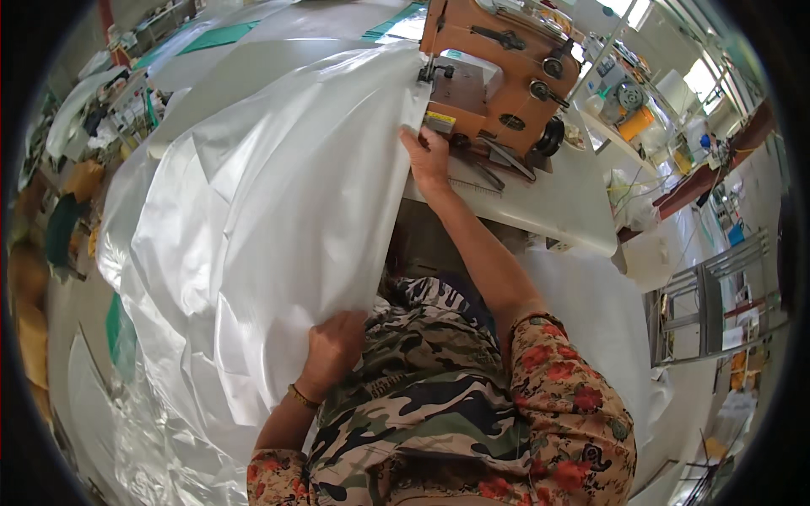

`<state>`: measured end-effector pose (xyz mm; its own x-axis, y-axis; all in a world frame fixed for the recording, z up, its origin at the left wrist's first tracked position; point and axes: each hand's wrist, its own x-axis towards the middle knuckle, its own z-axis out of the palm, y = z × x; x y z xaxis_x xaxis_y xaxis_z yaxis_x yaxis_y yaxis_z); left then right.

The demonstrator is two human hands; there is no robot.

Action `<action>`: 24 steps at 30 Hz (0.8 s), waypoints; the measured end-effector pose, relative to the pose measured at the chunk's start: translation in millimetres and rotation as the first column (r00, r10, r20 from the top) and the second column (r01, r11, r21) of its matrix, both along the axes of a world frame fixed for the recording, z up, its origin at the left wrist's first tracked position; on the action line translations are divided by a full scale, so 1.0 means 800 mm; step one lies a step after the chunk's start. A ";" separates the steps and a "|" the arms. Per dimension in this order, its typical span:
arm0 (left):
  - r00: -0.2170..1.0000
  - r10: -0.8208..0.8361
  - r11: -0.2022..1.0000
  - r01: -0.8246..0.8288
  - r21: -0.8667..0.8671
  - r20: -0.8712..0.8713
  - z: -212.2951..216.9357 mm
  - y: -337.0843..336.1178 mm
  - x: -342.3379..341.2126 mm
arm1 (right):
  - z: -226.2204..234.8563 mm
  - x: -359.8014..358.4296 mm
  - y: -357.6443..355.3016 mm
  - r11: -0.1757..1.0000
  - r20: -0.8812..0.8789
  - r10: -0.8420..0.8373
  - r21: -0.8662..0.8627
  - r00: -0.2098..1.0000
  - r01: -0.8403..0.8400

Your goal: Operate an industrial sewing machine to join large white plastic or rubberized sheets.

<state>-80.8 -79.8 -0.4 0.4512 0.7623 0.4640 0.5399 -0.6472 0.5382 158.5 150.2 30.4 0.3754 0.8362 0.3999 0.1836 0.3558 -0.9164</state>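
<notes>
White sheeting [278, 194], its edge at left fingers [348, 327] and right fingers [435, 143]

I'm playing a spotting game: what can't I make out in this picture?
In the head view:
Fingertips of the left hand: hidden by the hand itself.
What lies under the white sheet: covered by it.
Top of the sewing machine: cut off by the upper edge.
Brown shapes at far left: blurred.
</notes>
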 end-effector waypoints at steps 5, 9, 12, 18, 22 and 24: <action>0.997 -0.061 0.998 0.062 0.011 -0.047 0.003 0.015 -0.006 | -0.012 0.006 0.009 0.990 -0.121 0.125 0.080 0.985 -0.116; 0.985 -0.028 0.998 0.037 0.050 -0.169 0.015 0.036 0.001 | -0.017 0.009 0.014 0.992 -0.080 0.124 0.039 0.989 -0.121; 0.982 0.007 0.994 0.013 0.106 -0.190 0.028 0.058 0.013 | -0.019 0.010 0.014 0.986 -0.009 0.149 0.081 0.989 -0.148; 0.956 -0.010 0.980 0.068 0.188 -0.294 0.058 0.109 0.046 | -0.015 0.014 0.006 0.977 -0.002 0.188 0.103 0.982 -0.187; 0.935 -0.002 0.977 0.078 0.199 -0.355 0.073 0.140 0.078 | -0.013 0.014 0.004 0.965 -0.080 0.249 0.108 0.965 -0.240; 0.914 0.045 0.963 0.067 0.261 -0.403 0.077 0.157 0.093 | -0.012 0.014 0.003 0.962 -0.115 0.261 0.114 0.959 -0.248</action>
<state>-6.1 46.0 61.5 0.6494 0.6313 0.4241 0.6652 -0.7417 0.0856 169.5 152.8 21.1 0.2088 0.8698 0.4469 -0.0408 0.4644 -0.8847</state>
